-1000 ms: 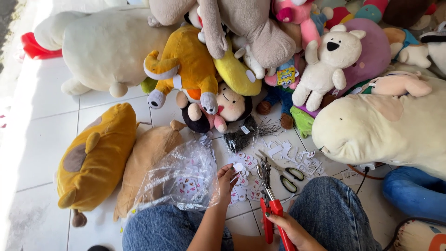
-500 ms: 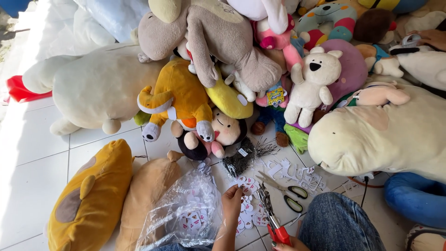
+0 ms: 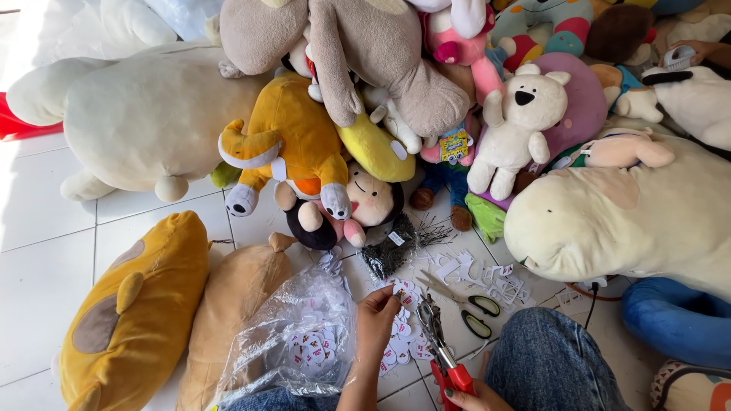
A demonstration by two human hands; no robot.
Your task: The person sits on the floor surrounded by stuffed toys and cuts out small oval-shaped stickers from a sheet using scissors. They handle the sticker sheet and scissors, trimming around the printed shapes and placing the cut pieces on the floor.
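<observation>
Below the head camera, the left hand (image 3: 378,320) reaches over the white tiled floor (image 3: 46,251), its fingertips pinched on one small round tag (image 3: 397,298) at the top of a loose heap of tags (image 3: 403,339) spread just in front of the knees. The right hand (image 3: 472,397) sits at the bottom edge, closed around the red handles of a tagging tool (image 3: 442,346) whose metal nose points up past the heap. Just left of the left hand lies a clear plastic bag (image 3: 293,342) with more round tags inside. Right of the tool rest scissors (image 3: 464,304) with black loops, among white paper scraps (image 3: 487,278). A bundle of black fasteners (image 3: 396,247) lies just above the heap. A denim knee (image 3: 552,361) fills the lower right. Beyond it all, plush toys crowd the floor: a yellow cushion (image 3: 133,312) at left, an orange toy (image 3: 293,144), a white bear (image 3: 518,133) and a large cream plush (image 3: 632,213) at right.
</observation>
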